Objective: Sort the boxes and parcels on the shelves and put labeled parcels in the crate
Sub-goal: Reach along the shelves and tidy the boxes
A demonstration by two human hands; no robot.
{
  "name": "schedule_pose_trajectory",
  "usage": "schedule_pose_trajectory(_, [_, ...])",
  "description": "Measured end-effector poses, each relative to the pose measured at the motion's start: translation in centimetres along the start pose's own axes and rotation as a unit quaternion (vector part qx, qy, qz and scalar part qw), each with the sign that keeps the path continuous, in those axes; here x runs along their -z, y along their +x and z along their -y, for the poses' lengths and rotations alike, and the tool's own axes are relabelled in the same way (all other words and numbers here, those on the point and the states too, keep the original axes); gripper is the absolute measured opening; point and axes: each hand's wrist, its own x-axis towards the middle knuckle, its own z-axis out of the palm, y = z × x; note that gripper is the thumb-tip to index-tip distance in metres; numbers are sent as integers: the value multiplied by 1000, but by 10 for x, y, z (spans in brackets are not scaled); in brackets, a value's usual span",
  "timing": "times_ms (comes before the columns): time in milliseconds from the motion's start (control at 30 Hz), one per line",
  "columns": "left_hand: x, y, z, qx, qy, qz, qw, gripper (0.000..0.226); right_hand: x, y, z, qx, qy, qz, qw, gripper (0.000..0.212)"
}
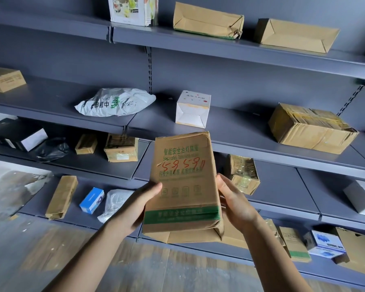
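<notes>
Cardboard box (183, 186), green "智能安全台灯插座" print

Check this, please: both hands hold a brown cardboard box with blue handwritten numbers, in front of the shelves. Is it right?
Not quite: in the head view the numbers on the cardboard box are red, not blue. The left hand and right hand do hold it in front of the shelves.
</notes>
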Motion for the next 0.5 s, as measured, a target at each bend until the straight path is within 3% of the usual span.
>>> schedule_pose_trajectory(100, [6, 12, 7, -11, -14, -79, 997, 25, 0, 0, 1, 9, 50, -63, 997, 59])
schedule_pose_trajectory(233, [6, 24, 15, -48, 89, -119, 988, 52, 1, 2, 6, 42, 38, -71, 996, 42])
schedule_pose_trajectory(300, [3, 28, 15, -50, 112, -127, 984, 51, 1, 4, 9, 46, 35, -68, 996, 47])
schedule_pose_trajectory(400, [1, 29, 16, -37, 53, -110, 992, 46, 0, 6, 13, 50, 46, -59, 996, 56])
schedule_pose_trajectory(500, [3, 29, 18, -4, 31, -85, 996, 87, -2, 7, 13, 52, 60, -51, 995, 55])
